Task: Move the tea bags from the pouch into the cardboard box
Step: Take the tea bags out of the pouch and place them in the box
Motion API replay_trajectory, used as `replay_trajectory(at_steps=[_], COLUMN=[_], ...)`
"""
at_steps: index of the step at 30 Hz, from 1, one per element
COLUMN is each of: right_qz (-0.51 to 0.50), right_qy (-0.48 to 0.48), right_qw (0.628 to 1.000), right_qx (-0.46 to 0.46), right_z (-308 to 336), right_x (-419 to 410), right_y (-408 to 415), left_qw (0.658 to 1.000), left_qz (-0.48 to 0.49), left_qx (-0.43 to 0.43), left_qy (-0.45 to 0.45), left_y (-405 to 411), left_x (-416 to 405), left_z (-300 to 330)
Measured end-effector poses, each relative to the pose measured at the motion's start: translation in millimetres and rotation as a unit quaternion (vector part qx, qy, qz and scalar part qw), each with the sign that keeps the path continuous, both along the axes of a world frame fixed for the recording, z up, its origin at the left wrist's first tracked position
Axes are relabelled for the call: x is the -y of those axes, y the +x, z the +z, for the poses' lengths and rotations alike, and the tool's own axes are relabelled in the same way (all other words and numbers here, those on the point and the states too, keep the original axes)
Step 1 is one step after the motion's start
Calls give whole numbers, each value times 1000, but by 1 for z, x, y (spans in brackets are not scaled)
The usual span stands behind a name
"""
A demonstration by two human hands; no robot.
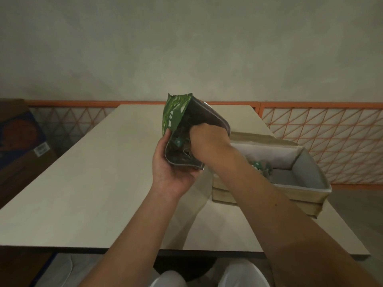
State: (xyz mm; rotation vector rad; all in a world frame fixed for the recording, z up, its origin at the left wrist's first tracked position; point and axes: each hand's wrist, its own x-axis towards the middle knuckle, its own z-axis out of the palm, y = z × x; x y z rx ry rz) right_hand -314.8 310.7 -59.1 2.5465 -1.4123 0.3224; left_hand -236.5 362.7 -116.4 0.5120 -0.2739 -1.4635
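The glossy green foil pouch [176, 117], patterned with paler green leaf shapes and lined in dark silver-grey, is held above the pale rectangular tabletop [93, 172], clear of its surface. Its long axis runs roughly upright, tilted, with the torn-open mouth turned toward the camera and to the right. White capitals run down its side; only "R" and "E" can be read. The left hand [172, 168] grips the pouch's lower edge, thumb on the green face and fingers curled beneath. The right hand [207, 141] is pushed into the mouth; its fingers are hidden inside, so whether they hold anything cannot be told. Small green-and-white tea bags [180, 141] show inside the pouch. Just to the right stands the open brown cardboard box with a white lining [306, 166], on the tabletop, with several tea bags lying at its left end.
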Motion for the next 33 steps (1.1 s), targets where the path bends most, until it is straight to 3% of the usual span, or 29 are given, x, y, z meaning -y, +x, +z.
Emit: replay_trajectory(at_steps=[3,8,15,17,19,22,25,30,33], right_qz=[24,89,99,94,71,47,13,-46,-54], right_qy=[-33,-50,35,31,21,54,83,163,114], right_qw=[998,965,840,796,776,783,832,858,897], right_qx=[51,242,532,597,627,618,548,484,423], right_z=[-3,-4,4,2,-3,-12,-25,-47,-56], right_x=[0,-5,-24,-19,-13,-3,3,4,4], right_y=[-5,-28,-83,-99,-113,-129,-134,-128,-121], left_qw=[1000,1000,999,999,999,998,997,997,997], left_qz=[3,-3,-17,-17,-20,-32,-35,-37,-37], left_qx=[1,-4,-17,-22,-24,-33,-34,-37,-39], left_qy=[2,-16,-28,-38,-43,-48,-52,-49,-52], left_y=[0,-4,-8,-9,-9,-10,-11,-15,-15], left_x=[1,3,7,8,8,9,10,9,9], left_z=[0,1,-1,-1,-1,-3,-5,-6,-5])
